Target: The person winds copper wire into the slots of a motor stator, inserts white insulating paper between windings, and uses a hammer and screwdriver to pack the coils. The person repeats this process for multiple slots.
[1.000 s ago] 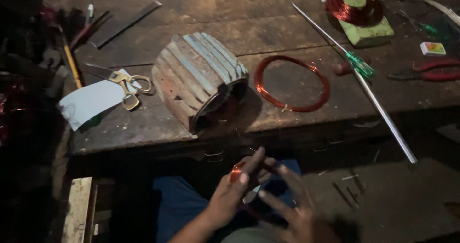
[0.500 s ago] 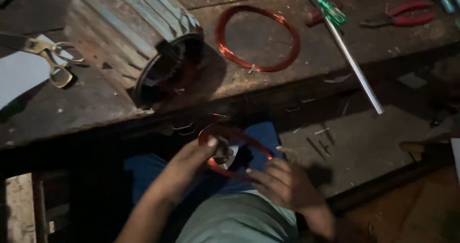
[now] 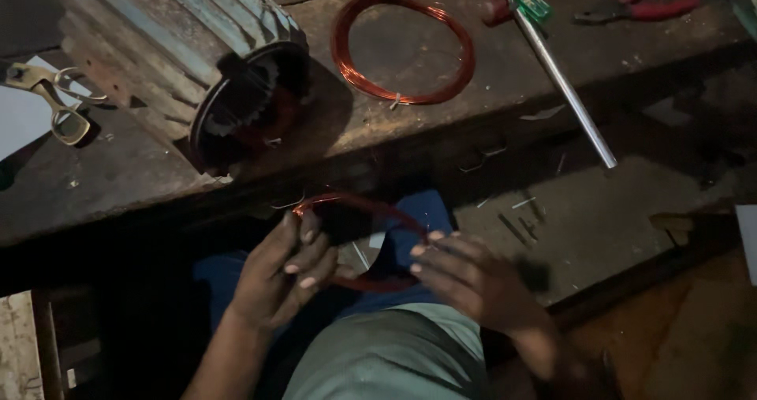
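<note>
low light, view from above the lap. left hand holds a small copper wire coil below the bench edge; its fingers are curled together and pinch the coil's left side, thumb on top. right hand sits at the coil's right side, fingers spread and extended toward the ring; whether the fingertips actually grip the wire is hard to tell, as that part is blurred. the coil hangs over the person's blue-clad lap. on the wooden workbench above: a ribbed motor stator housing lying on its side, a second, larger copper wire loop just right of it, a long metal rod, red-handled pliers, scissors at far left.
</note>
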### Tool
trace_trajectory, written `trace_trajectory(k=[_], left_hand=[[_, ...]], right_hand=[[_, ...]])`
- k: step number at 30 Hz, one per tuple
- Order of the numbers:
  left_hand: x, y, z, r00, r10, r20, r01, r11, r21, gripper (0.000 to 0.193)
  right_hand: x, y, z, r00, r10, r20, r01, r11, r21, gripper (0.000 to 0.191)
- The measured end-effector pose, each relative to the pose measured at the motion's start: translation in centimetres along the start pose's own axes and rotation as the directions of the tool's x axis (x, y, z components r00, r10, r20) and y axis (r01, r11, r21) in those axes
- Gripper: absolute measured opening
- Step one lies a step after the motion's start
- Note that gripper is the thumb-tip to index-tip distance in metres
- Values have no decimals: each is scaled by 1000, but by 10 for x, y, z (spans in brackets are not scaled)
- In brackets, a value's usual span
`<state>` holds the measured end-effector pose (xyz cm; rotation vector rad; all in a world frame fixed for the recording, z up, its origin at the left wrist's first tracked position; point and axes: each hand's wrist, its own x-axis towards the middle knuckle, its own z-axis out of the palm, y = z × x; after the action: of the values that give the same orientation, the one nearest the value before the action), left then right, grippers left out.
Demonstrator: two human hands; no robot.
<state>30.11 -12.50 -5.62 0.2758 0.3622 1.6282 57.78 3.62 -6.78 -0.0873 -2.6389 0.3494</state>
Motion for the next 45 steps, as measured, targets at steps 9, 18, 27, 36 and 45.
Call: trace_trajectory(k=[9,18,27,36,45], left_hand=[[-13,-5,-6,992,-7,125,9,1000,-17,44],[-20,-8,-13,999,12,44,-13,999,29,43],[-23,-21,-8,998,-67,6,66,990,121,37],[-23,16,24,987,-158,23,149,962,230,22],[-2,34,50,958,126,-259,88,728,680,23]], right_hand=[[3,5,10,791,552,262,-298,-26,954,79],[34,48,-6,199,959,200,-220,-155,963,26],[74,-31,-33,950,244,-193,-176,934,310,85],[134,-36,-1,932,184,311,-331,779,532,131],[134,-39,33,949,242,-200,-204,960,194,82]])
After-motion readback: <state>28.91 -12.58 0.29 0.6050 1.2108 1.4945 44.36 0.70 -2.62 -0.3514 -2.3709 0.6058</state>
